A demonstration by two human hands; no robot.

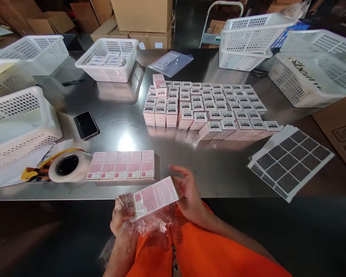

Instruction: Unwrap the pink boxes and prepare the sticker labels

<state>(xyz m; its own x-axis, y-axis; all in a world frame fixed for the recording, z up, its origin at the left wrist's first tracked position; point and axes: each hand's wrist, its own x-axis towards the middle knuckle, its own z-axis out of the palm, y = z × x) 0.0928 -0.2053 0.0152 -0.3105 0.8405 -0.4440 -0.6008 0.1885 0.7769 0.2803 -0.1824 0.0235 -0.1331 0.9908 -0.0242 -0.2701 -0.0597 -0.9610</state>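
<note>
Just off the table's front edge, a pink and white carton (156,197) is held tilted between my two hands. My left hand (123,215) grips its left end, with crumpled clear plastic film (150,225) bunched around the fingers and below the carton. At the carton's right end, my right hand (189,192) pinches it with thumb and some fingers, the index finger sticking out. Behind them, a row of several similar cartons (121,164) lies flat on the table. Farther back, many cartons with barcode labels on top (207,104) stand packed in a block.
On the left lie a tape roll with yellow dispenser (67,165), a phone (86,125) and a pen (73,82). White baskets (106,73) line the back and sides. At right are dark label sheets (294,157) and a cardboard box (340,127). A plastic sleeve (180,65) lies behind the block.
</note>
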